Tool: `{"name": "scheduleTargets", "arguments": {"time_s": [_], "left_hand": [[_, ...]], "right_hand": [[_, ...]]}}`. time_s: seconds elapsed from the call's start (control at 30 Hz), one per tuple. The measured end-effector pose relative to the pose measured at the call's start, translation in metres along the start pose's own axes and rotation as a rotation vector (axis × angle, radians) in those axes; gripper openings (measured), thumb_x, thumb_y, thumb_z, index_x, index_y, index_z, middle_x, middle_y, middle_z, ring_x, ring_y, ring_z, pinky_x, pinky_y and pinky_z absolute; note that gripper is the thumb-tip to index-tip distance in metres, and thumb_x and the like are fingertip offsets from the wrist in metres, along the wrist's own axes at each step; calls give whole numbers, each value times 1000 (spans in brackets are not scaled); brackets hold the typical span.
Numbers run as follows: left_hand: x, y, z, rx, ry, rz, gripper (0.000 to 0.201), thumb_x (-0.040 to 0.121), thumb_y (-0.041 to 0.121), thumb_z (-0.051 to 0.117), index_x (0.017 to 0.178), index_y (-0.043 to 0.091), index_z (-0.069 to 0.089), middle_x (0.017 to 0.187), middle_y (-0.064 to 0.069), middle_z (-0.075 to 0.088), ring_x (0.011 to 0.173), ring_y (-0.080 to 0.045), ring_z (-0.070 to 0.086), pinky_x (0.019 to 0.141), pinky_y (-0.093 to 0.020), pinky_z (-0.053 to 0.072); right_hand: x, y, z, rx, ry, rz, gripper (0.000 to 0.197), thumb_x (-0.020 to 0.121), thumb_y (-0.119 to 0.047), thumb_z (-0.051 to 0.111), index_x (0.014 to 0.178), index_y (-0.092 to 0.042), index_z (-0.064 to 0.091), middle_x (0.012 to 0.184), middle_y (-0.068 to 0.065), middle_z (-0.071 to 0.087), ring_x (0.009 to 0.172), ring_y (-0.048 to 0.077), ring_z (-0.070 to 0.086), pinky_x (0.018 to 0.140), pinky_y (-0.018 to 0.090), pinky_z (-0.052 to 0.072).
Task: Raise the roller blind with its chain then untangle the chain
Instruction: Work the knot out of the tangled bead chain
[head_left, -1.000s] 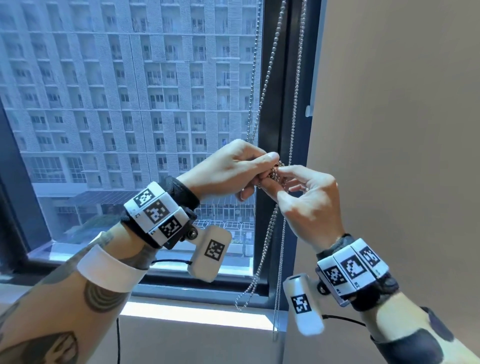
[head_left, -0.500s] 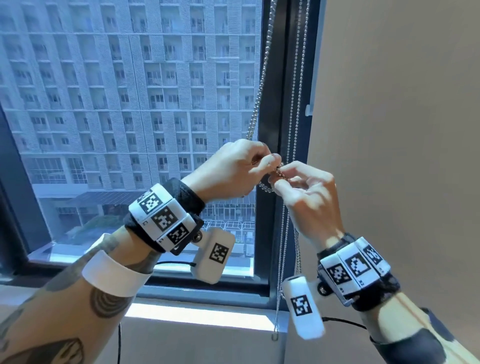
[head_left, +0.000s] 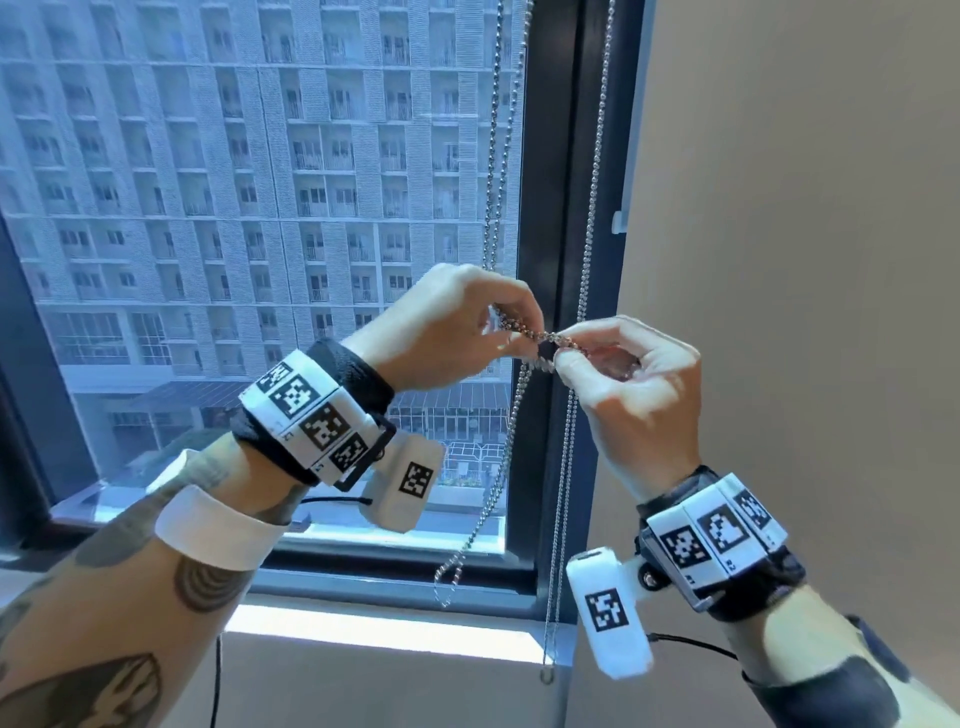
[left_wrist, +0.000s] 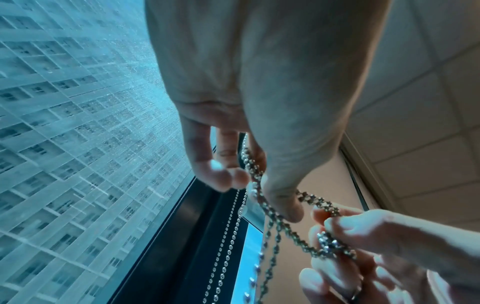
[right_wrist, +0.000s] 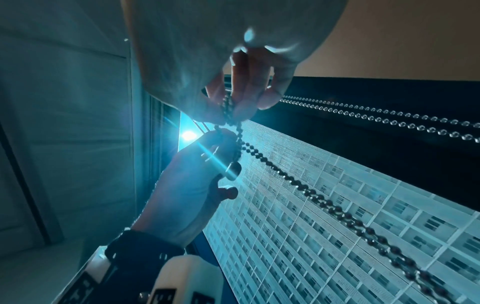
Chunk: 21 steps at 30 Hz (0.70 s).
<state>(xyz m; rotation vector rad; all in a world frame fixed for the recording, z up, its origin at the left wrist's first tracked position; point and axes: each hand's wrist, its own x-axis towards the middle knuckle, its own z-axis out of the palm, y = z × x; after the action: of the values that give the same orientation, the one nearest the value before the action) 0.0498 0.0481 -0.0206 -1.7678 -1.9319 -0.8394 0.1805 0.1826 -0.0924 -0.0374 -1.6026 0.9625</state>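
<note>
A silver bead chain (head_left: 596, 156) hangs in several strands in front of the dark window frame (head_left: 550, 208). My left hand (head_left: 522, 332) pinches a twisted, bunched stretch of it between thumb and fingertips. My right hand (head_left: 563, 354) pinches the same twist a little to the right, so a short knotted length (head_left: 543, 339) spans the two hands. A loose loop (head_left: 451, 571) dangles down to the sill. The left wrist view has the left hand (left_wrist: 262, 185) on the doubled chain (left_wrist: 319, 203). In the right wrist view the right hand (right_wrist: 233, 109) holds dark beads (right_wrist: 311, 193). No part of the blind shows.
The window glass (head_left: 260, 208) looks out on a tall building. A beige wall (head_left: 805, 260) stands close on the right with a small white clip (head_left: 618, 221) at its edge. The sill (head_left: 363, 629) runs below the hands.
My hands have drawn slightly apart, stretching the twisted piece between them. A loop of chain that was gathered up half a second ago now hangs down towards the sill.
</note>
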Motion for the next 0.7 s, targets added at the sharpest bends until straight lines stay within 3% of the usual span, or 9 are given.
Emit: {"name": "scheduleTargets", "arguments": {"time_s": [0.1, 0.2, 0.3, 0.37, 0.43, 0.57, 0.63, 0.7], "left_hand": [[-1, 0, 1, 32, 54, 5, 2, 88, 33, 78, 89, 31, 78, 88, 15, 67, 65, -9, 61, 70, -28, 51], [-2, -2, 1, 70, 68, -7, 10, 92, 36, 73, 92, 28, 78, 87, 15, 69, 64, -7, 64, 71, -31, 53], [-2, -1, -2, 22, 78, -20, 8, 94, 27, 73, 93, 24, 80, 80, 14, 74, 64, -11, 67, 72, -28, 54], [-1, 1, -5, 2, 82, -24, 8, 94, 22, 73, 93, 24, 80, 79, 13, 75, 67, -6, 66, 72, -25, 54], [0, 2, -4, -4, 72, -28, 10, 95, 18, 71, 94, 22, 80, 80, 9, 75, 69, -7, 65, 73, -29, 54], [0, 5, 3, -56, 52, -47, 14, 96, 10, 65, 102, 21, 72, 79, 4, 71, 72, -17, 63, 75, -41, 55], [-1, 7, 6, -86, 28, -60, 18, 98, 9, 63, 109, 22, 67, 81, 3, 68, 74, -18, 63, 76, -41, 55], [-1, 9, 7, -95, -7, -49, 21, 99, 9, 61, 115, 23, 63, 83, 5, 67, 75, -17, 63, 73, -35, 54]], "right_hand": [[-1, -3, 3, 15, 23, -2, 12, 77, -5, 73, 80, -17, 74, 65, -2, 67, 55, 7, 58, 56, 19, 45], [0, -3, 3, 6, -18, -23, 22, 82, 2, 70, 85, -19, 63, 62, -4, 55, 53, 11, 49, 53, 25, 42], [-1, 0, 1, -64, -86, -79, 25, 82, 7, 65, 79, -17, 71, 74, 1, 65, 57, 8, 51, 56, 22, 40], [-1, 2, 0, -183, -118, -92, 30, 82, 5, 65, 78, -22, 78, 85, -1, 70, 62, 9, 58, 59, 16, 42], [1, 2, 0, -263, -119, -75, 31, 83, 1, 67, 85, -26, 82, 91, -5, 73, 66, 7, 62, 63, 10, 44], [0, 0, 4, -393, -131, -70, 33, 85, -1, 58, 99, -15, 85, 97, -2, 74, 81, 9, 64, 76, 2, 43], [-2, 1, 7, -419, -169, -45, 27, 89, -7, 59, 98, -13, 84, 97, -3, 72, 83, 12, 64, 74, 7, 44], [-3, 0, 9, -412, -217, 16, 16, 94, -17, 66, 92, -15, 82, 96, -6, 70, 79, 13, 64, 70, 21, 46]]}}
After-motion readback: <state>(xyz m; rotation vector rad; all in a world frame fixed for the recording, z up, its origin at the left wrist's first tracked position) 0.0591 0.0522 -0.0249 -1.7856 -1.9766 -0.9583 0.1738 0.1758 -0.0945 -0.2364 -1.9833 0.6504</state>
